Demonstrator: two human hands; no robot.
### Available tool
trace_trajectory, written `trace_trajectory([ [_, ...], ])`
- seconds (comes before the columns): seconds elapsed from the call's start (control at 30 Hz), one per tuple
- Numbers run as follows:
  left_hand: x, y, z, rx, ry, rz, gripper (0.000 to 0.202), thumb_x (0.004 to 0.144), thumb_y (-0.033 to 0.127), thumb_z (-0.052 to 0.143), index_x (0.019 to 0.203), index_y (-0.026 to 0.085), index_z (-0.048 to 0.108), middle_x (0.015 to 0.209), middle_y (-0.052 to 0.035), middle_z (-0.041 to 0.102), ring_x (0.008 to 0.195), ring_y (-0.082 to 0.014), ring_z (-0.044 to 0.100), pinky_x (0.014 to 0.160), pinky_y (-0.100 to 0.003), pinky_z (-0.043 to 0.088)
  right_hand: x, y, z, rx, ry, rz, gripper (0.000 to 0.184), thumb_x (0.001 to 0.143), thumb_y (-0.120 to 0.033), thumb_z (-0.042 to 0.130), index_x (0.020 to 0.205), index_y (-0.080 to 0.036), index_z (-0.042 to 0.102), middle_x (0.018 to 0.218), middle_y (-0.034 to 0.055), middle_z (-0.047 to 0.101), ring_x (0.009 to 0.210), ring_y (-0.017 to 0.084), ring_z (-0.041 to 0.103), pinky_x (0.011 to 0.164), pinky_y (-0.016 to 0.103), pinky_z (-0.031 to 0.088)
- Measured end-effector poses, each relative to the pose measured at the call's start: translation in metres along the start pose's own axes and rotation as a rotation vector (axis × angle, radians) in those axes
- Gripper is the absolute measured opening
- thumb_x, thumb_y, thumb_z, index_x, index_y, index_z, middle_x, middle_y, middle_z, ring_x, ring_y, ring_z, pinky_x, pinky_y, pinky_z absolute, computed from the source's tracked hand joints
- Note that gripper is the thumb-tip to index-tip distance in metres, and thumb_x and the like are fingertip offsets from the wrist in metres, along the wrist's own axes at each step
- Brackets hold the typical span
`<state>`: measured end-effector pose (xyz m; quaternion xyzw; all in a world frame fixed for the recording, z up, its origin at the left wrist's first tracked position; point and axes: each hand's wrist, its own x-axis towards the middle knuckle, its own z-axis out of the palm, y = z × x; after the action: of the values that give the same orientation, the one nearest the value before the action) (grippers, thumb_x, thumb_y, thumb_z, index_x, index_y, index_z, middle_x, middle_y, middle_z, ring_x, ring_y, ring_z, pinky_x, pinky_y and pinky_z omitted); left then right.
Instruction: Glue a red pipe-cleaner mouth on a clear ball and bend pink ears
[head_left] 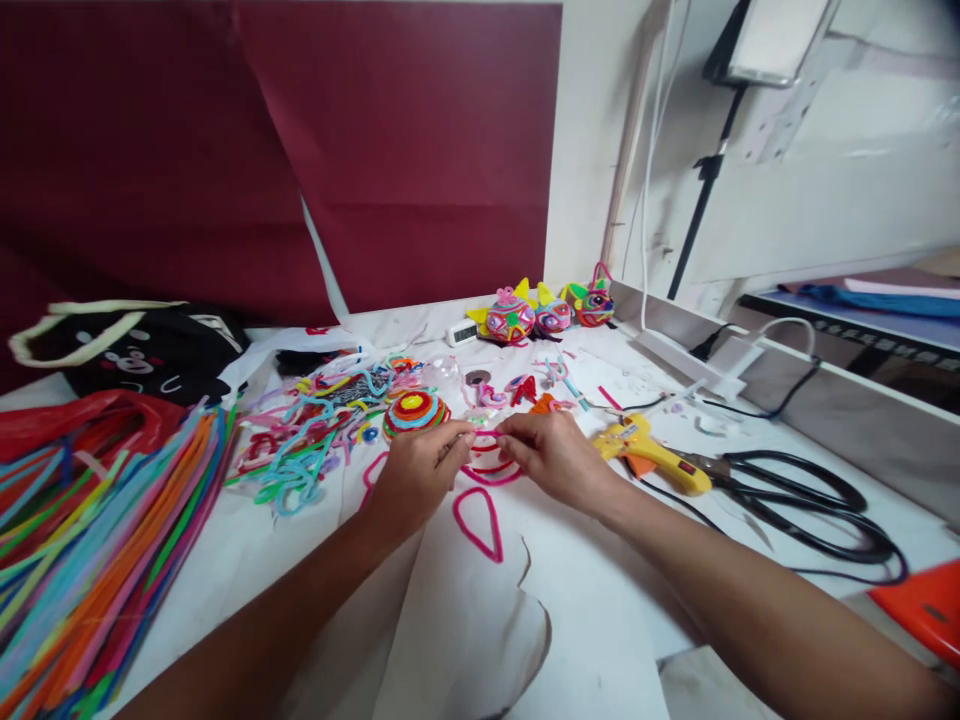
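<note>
Over the white paper (pixel 457 620), both hands pinch a pink pipe cleaner (pixel 487 434) that spans the short gap between them. My left hand (pixel 420 470) has thumb and forefinger closed on one end of it, and my right hand (pixel 551 455) grips the other end. Just below the hands lie curved pink pipe cleaner pieces (pixel 491 478). Nearer me, a teardrop-shaped pink pipe cleaner loop (pixel 478 522) rests on the paper. Another pink loop (pixel 373 478) is partly covered by my left hand. A coiled striped dome (pixel 415 410) of coloured pipe cleaners sits behind that hand.
Bundled colourful pipe cleaners (pixel 127 540) fill the left side, with loose tangled pieces (pixel 300 450) beside them. At right lie a yellow glue gun (pixel 652 452) and black-handled scissors (pixel 802 495). Finished fish-like figures (pixel 512 315) and a power strip (pixel 690 362) stand farther back.
</note>
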<state>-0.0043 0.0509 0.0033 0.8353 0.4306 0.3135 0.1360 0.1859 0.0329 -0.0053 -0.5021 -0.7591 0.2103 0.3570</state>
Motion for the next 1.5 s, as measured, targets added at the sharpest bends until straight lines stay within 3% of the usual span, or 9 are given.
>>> trace_trajectory([
  [0.17,0.001,0.006,-0.006,0.098,0.002,0.085,0.026,0.092,0.026,0.045,0.089,0.016,0.07,0.043,0.0061,0.052,0.044,-0.0116,0.05,0.053,-0.022,0.039,0.0,-0.002,0.0,0.037,-0.016,-0.032,0.017,0.084,-0.01,0.054,0.076,-0.016,0.068,0.067,0.0023,0.068,0.061,0.014,0.059,0.06,0.024,0.037],
  [0.3,-0.003,0.008,-0.007,0.123,0.057,0.086,0.026,0.091,0.026,0.046,0.088,0.016,0.069,0.057,0.0019,0.062,0.053,-0.0122,0.055,0.06,-0.023,0.041,0.0,-0.005,-0.001,0.111,-0.048,-0.035,0.016,0.085,-0.013,0.055,0.075,-0.016,0.067,0.064,0.0009,0.065,0.058,0.012,0.055,0.059,0.024,0.037],
  [0.5,-0.005,0.004,-0.008,0.11,0.153,0.029,0.024,0.09,0.026,0.046,0.086,0.017,0.068,0.045,0.0061,0.052,0.046,-0.0116,0.051,0.053,-0.022,0.038,-0.002,0.001,-0.017,0.321,-0.179,0.033,0.022,0.091,-0.033,0.053,0.087,-0.016,0.067,0.07,0.0021,0.065,0.062,0.012,0.059,0.052,0.021,0.04],
  [0.67,-0.006,0.003,0.0,0.052,0.21,-0.018,0.024,0.088,0.027,0.047,0.083,0.017,0.068,0.041,0.0079,0.048,0.042,-0.0102,0.048,0.049,-0.021,0.037,-0.01,0.01,-0.025,0.513,-0.282,0.163,0.037,0.078,-0.051,0.066,0.08,-0.014,0.065,0.075,0.005,0.069,0.056,0.012,0.06,0.043,0.02,0.038],
  [0.87,-0.011,0.004,0.009,-0.022,0.199,-0.065,0.026,0.09,0.031,0.049,0.089,0.014,0.068,0.041,0.0073,0.049,0.042,-0.0103,0.051,0.048,-0.02,0.04,-0.013,0.02,-0.013,0.713,-0.266,0.251,0.042,0.066,-0.052,0.077,0.075,-0.013,0.064,0.068,0.0032,0.069,0.054,0.01,0.059,0.044,0.019,0.037],
  [1.0,-0.02,-0.001,0.014,-0.259,0.094,-0.082,0.045,0.086,0.037,0.058,0.125,0.016,0.052,0.08,-0.0012,0.07,0.063,-0.0135,0.065,0.059,-0.023,0.051,-0.016,0.021,-0.008,0.831,-0.233,0.318,0.044,0.063,-0.053,0.079,0.074,-0.014,0.063,0.068,0.0047,0.07,0.052,0.01,0.058,0.044,0.02,0.039],
  [1.1,-0.029,-0.009,0.021,-0.325,0.083,-0.006,0.068,0.078,0.036,0.071,0.135,0.021,0.038,0.108,-0.0083,0.067,0.081,-0.0169,0.068,0.067,-0.027,0.054,-0.02,0.019,-0.004,0.927,-0.206,0.359,0.043,0.062,-0.051,0.081,0.076,-0.014,0.064,0.071,0.0051,0.071,0.053,0.009,0.058,0.045,0.02,0.04],
  [1.3,-0.035,-0.01,0.024,0.038,0.219,0.387,0.016,0.089,0.022,0.06,0.105,0.023,0.061,0.106,-0.0074,0.063,0.093,-0.0171,0.065,0.078,-0.027,0.053,-0.025,0.013,0.003,1.043,-0.197,0.384,0.04,0.06,-0.047,0.083,0.075,-0.014,0.065,0.069,0.0035,0.07,0.052,0.008,0.055,0.044,0.019,0.038],
  [1.5,-0.036,-0.005,0.022,0.041,0.279,0.435,0.007,0.086,0.017,0.063,0.093,0.019,0.065,0.085,-0.0028,0.066,0.074,-0.0115,0.065,0.067,-0.02,0.051,-0.027,0.008,0.003,0.949,-0.194,0.351,0.041,0.064,-0.051,0.079,0.07,-0.014,0.062,0.066,0.0028,0.068,0.049,0.008,0.053,0.043,0.02,0.039],
])
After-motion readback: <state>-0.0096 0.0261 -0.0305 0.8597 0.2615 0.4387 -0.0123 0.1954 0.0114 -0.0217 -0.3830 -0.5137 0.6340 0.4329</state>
